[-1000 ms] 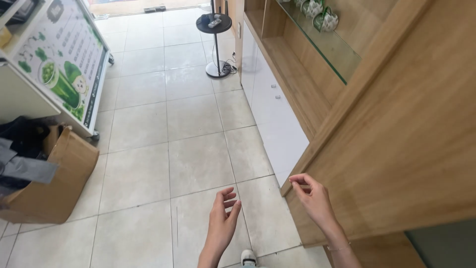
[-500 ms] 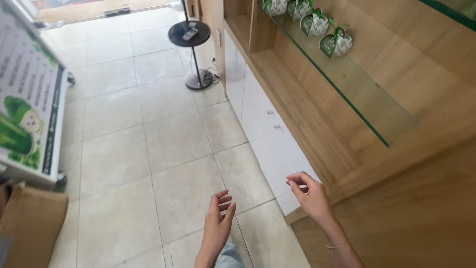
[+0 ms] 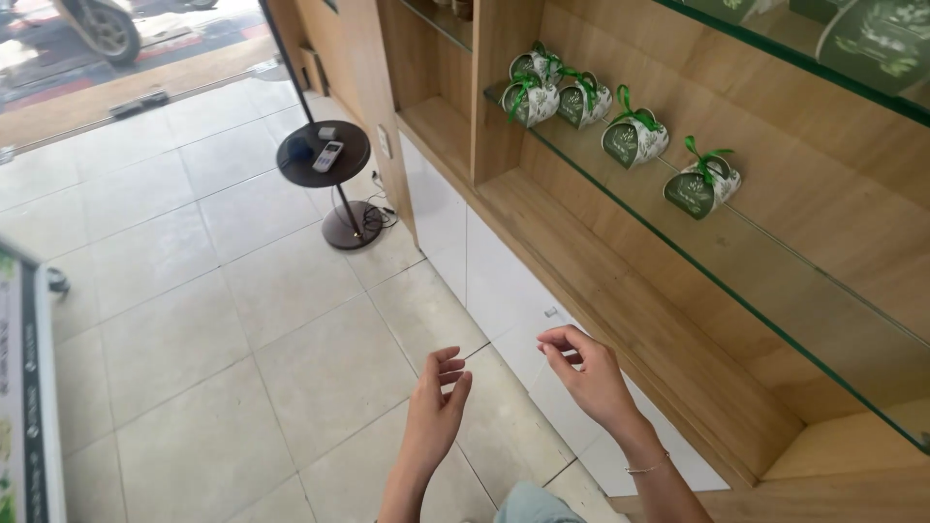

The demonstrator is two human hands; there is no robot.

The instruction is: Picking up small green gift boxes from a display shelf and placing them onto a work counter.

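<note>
You're standing over the tiled floor (image 3: 194, 320) beside the wooden shelving (image 3: 620, 281), where little green gift boxes (image 3: 635, 138) are sitting on a glass shelf (image 3: 775, 281). Your left hand (image 3: 436, 412) is hanging released, right hand (image 3: 581, 373) loosely curled near the white cabinet (image 3: 504, 300), fingers (image 3: 557, 339) grasping nothing.

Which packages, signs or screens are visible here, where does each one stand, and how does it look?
Small rounded gift boxes, white and green with green ribbon bows: in a row on the glass shelf.
Green boxes: upper glass shelf, cut off.
Standing sign board: left edge, white with green.
White handset with a small screen: on the round dark side table.
</note>
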